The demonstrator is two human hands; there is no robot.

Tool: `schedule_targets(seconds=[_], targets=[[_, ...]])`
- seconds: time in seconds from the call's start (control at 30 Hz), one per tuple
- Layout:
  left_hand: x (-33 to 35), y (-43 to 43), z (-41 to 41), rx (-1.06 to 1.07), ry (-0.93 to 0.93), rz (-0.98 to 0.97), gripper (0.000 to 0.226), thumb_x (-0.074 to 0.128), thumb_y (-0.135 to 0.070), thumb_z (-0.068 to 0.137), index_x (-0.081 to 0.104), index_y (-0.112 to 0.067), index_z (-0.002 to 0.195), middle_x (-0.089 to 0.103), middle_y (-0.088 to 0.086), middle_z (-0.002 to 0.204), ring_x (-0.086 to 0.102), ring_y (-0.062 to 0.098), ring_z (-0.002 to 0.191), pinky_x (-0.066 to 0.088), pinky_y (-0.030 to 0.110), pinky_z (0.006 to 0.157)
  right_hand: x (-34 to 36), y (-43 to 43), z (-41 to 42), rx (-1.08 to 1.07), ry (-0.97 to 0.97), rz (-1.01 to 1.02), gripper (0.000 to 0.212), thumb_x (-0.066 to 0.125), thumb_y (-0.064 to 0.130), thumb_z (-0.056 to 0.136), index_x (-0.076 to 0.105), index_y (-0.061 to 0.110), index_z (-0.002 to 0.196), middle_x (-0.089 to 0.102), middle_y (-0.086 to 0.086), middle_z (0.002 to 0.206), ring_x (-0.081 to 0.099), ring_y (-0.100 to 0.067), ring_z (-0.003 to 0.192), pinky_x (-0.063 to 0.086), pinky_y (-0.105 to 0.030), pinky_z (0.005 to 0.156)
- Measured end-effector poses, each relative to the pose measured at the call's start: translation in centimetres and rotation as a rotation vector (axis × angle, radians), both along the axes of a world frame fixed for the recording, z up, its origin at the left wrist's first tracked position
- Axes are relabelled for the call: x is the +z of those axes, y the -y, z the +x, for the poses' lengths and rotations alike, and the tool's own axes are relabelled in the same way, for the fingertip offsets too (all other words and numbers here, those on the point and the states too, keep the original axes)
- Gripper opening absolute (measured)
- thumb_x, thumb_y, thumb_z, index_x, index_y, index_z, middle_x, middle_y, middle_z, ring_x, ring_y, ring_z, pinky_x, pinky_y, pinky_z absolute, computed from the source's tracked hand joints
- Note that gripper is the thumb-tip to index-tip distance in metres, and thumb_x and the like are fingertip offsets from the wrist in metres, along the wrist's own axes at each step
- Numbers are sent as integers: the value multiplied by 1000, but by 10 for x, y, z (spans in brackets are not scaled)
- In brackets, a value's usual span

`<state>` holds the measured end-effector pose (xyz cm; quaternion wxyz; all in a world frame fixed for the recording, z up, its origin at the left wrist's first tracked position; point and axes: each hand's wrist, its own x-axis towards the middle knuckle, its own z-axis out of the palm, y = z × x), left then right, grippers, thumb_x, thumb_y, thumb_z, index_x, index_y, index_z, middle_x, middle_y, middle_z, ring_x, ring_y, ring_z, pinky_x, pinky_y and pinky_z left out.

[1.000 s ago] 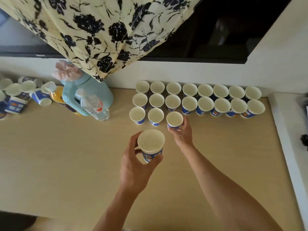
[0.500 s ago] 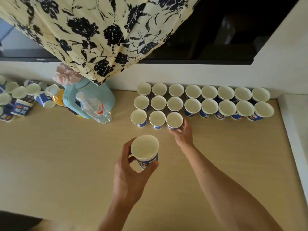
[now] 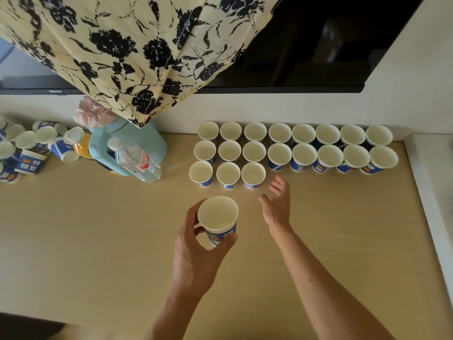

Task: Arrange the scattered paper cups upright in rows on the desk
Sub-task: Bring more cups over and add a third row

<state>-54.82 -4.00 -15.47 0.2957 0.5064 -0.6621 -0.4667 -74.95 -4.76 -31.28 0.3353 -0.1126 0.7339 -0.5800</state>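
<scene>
Blue-and-white paper cups stand upright in rows [image 3: 304, 153] at the back of the wooden desk [image 3: 98, 241]: two long rows and a short front row of three. The rightmost cup of that front row [image 3: 253, 174] stands free. My left hand [image 3: 196, 253] grips one upright paper cup [image 3: 218, 218] above the desk, in front of the rows. My right hand [image 3: 275, 202] hovers open just right of and in front of the front row, touching nothing. A heap of scattered cups [image 3: 29, 148] lies at the far left.
A light blue jug [image 3: 130, 146] with a pink flower, a clear water bottle [image 3: 138, 160] and an orange bottle [image 3: 82, 148] stand between the heap and the rows. A floral cloth [image 3: 122, 45] hangs over the back. A white ledge [image 3: 431, 187] borders the right.
My right hand has let go of the third cup in the front row and drawn back to the right, fingers spread. My left hand still holds its cup, slightly lower and left.
</scene>
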Motion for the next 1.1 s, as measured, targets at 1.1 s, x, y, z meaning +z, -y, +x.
schedule_targets(seconds=[1.1], targets=[[-14,-13,-23,-61,20,113,55,85,-17,81,58,-29,127,65,-17,124,61,5,116,56,26,89,5,-32,-67,111,33,-106,62,87,4,63,55,18,114,68,-4,113,68,-17,103,56,-22,76]])
